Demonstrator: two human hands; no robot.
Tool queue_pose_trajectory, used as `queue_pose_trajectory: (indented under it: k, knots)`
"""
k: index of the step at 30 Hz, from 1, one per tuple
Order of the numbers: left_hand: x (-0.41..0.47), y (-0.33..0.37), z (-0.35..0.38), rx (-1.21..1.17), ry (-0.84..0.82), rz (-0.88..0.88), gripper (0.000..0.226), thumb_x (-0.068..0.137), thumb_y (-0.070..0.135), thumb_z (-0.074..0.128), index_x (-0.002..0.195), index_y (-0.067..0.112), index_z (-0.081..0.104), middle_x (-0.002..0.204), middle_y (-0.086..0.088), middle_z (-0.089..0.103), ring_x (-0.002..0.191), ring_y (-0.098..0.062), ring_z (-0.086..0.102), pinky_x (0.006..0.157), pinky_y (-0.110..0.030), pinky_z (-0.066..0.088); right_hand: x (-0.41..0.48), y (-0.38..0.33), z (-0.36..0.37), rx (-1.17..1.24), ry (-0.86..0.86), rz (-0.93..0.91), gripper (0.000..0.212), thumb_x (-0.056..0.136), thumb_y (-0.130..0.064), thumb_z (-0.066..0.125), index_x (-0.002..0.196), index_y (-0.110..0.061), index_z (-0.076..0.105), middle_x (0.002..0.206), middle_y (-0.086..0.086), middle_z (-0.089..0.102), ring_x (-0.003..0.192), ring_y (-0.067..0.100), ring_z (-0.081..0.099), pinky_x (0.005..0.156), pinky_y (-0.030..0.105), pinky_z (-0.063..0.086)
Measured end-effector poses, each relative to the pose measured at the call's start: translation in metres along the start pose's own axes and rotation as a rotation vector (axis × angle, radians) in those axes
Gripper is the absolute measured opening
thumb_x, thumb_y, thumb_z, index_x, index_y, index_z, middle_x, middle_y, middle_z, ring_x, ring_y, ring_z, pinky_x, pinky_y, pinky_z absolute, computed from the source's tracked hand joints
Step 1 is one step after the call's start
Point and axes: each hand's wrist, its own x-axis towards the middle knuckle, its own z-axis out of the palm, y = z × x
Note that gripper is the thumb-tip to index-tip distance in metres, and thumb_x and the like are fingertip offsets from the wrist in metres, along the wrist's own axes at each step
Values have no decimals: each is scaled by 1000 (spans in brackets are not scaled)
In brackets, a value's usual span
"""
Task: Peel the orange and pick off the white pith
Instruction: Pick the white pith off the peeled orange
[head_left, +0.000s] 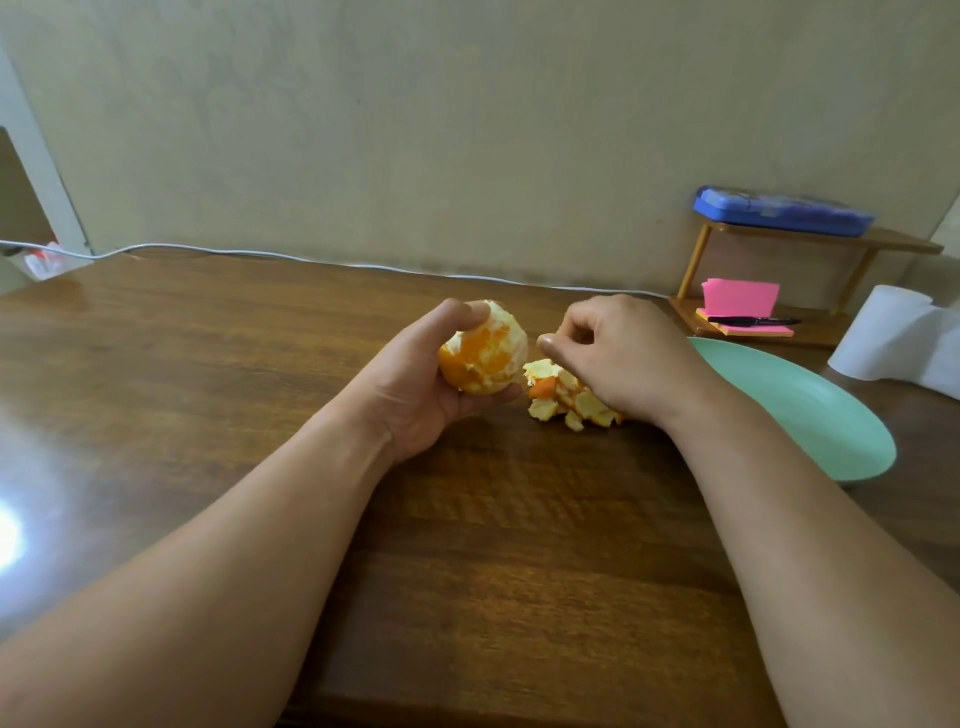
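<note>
1. Our left hand (415, 387) gripped the orange (483, 351) above the table (208, 364), thumb on top, fingers curled beneath.
2. Our right hand (621, 353) hovered over the peel pile (566, 397), fingertips (545, 343) pinched closed; whether they held anything we could not tell.
3. Mostly peeled, the fruit looked soft, light and juice-slick, so we judged a gentle cradling hold best, nipping thin pith patches (501, 325) at a loose edge.
</note>
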Motion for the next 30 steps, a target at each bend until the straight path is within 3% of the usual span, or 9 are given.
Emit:
queue_pose_trajectory:
  k: [3, 6, 9, 11, 13, 17, 20, 23, 30]
  knots:
    - [2, -1, -1, -17, 9, 0, 57, 88, 26, 80, 139, 5, 64, 143, -27, 62, 110, -38, 73, 83, -49, 64, 0, -1, 0, -17, -19, -22, 3, 100, -32, 70, 100, -32, 72, 110, -11, 66, 103, 12, 61, 87, 40, 57]
    - [2, -1, -1, -27, 18, -4, 56, 90, 27, 76, 139, 5, 63, 138, -25, 64, 108, -38, 74, 86, -53, 64, 0, -2, 0, 24, -20, -6, 15, 102, -40, 67, 93, -31, 74, 100, -11, 69, 96, 11, 64, 85, 42, 59]
    - [2, 1, 0, -41, 35, -32, 48, 99, 26, 63, 141, 4, 58, 135, -25, 64, 110, -39, 72, 90, -56, 63, -1, -4, 0, 106, 29, -37, 9, 100, -27, 68, 106, -31, 73, 109, -12, 68, 101, 8, 63, 88, 35, 57]
    - [2, 2, 1, -39, 42, -44, 46, 100, 26, 61, 141, 4, 57, 134, -25, 64, 113, -40, 71, 87, -56, 64, 0, -5, 2, 216, 49, -27, 7, 102, -31, 68, 100, -28, 74, 98, -11, 71, 90, 8, 66, 79, 31, 57]
    - [2, 1, 1, -32, 45, -47, 45, 101, 27, 64, 141, 6, 58, 135, -25, 65, 115, -41, 72, 85, -54, 64, 0, -7, 3, 273, 72, -26, 21, 104, -38, 66, 90, -25, 76, 85, -6, 74, 81, 11, 67, 72, 32, 55]
    - [4, 4, 2, -38, 59, -53, 47, 99, 30, 71, 141, 8, 61, 132, -20, 68, 109, -36, 74, 83, -51, 64, 1, -6, 5, 388, 95, -4, 9, 103, -24, 69, 98, -28, 74, 91, -11, 75, 87, 6, 71, 81, 34, 62]
    - [9, 16, 3, 57, 12, -84, 43, 99, 36, 70, 134, 10, 64, 120, -16, 73, 102, -31, 76, 76, -45, 65, 1, -5, 7, 381, 89, 15, 18, 106, -32, 65, 95, -26, 78, 90, -12, 77, 88, 4, 71, 83, 35, 61]
    - [18, 22, -2, 76, -13, -121, 43, 98, 37, 68, 131, 11, 63, 114, -18, 71, 104, -38, 73, 64, -38, 64, 2, -5, 7, 393, 94, 13, 9, 103, -25, 69, 104, -29, 77, 97, -13, 75, 93, 4, 70, 87, 35, 61]
    - [37, 15, -21, 101, -202, -112, 54, 85, 30, 68, 135, 10, 63, 120, -18, 73, 112, -36, 71, 78, -41, 63, -1, -13, 1, 441, 64, -69, 6, 101, -27, 73, 102, -31, 78, 91, -16, 76, 91, 2, 71, 79, 22, 59]
